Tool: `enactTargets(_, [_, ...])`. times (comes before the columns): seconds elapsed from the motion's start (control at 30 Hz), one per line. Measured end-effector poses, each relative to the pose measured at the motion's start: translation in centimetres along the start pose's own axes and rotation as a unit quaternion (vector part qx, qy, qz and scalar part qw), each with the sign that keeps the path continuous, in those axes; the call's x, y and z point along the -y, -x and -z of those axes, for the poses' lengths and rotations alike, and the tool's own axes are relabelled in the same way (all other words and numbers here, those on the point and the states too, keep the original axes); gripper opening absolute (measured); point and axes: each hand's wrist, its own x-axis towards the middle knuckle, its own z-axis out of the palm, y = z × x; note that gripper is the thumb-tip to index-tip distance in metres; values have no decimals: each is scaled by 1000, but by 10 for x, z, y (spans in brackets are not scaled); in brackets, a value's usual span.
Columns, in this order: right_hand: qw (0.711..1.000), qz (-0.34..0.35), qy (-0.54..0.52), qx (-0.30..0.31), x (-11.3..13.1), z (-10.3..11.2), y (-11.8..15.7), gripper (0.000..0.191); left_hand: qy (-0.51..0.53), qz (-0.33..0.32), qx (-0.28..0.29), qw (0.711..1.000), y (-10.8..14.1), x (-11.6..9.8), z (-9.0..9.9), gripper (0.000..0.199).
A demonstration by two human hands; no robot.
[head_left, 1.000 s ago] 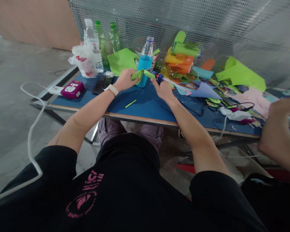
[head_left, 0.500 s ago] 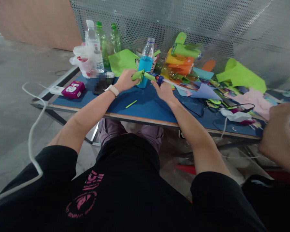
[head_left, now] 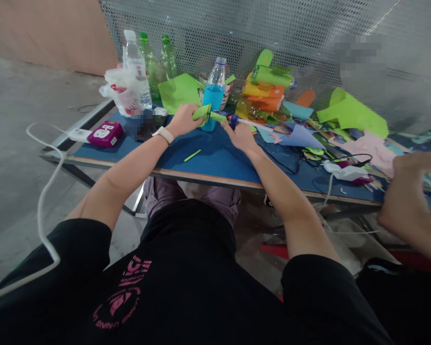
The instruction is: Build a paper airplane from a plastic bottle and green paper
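My left hand (head_left: pixel 184 120), a pale band on its wrist, is closed around a rolled or folded green paper piece (head_left: pixel 201 112). Facing it, my right hand (head_left: pixel 241 136) grips a blue glue gun (head_left: pixel 232 120) with a long whitish glue stick (head_left: pixel 255 124) sticking out behind. A smaller green piece (head_left: pixel 218 117) lies at the front of the gun, close to the left hand's paper; whether they touch I cannot tell. Just behind both hands stands a clear bottle of blue liquid (head_left: pixel 213 93). A thin green strip (head_left: pixel 192 155) rests on the blue tabletop (head_left: pixel 215 163) nearer me.
Bottles (head_left: pixel 136 67), a bagged cup (head_left: pixel 120 93) and a purple box (head_left: pixel 106 134) stand at left. Coloured paper scraps (head_left: pixel 305 136) and a green-orange paper craft (head_left: pixel 267 86) crowd the right. Another person's arm (head_left: pixel 409 201) reaches in. A white cable (head_left: pixel 41 215) hangs at left.
The view has shifted slightly, so everything sits a little further left. My hands keep their hold on the green paper and the glue gun. The other person's hand has moved slightly.
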Motion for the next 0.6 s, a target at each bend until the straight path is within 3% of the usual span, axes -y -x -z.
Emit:
enactTargets(0.23, [999, -15, 19, 28, -3, 0, -1, 93, 23, 21, 2, 999, -1, -1, -1, 27])
enactTargets(0.6, [1000, 17, 1, 16, -15, -6, -4, 87, 32, 21, -7, 999, -1, -1, -1, 28])
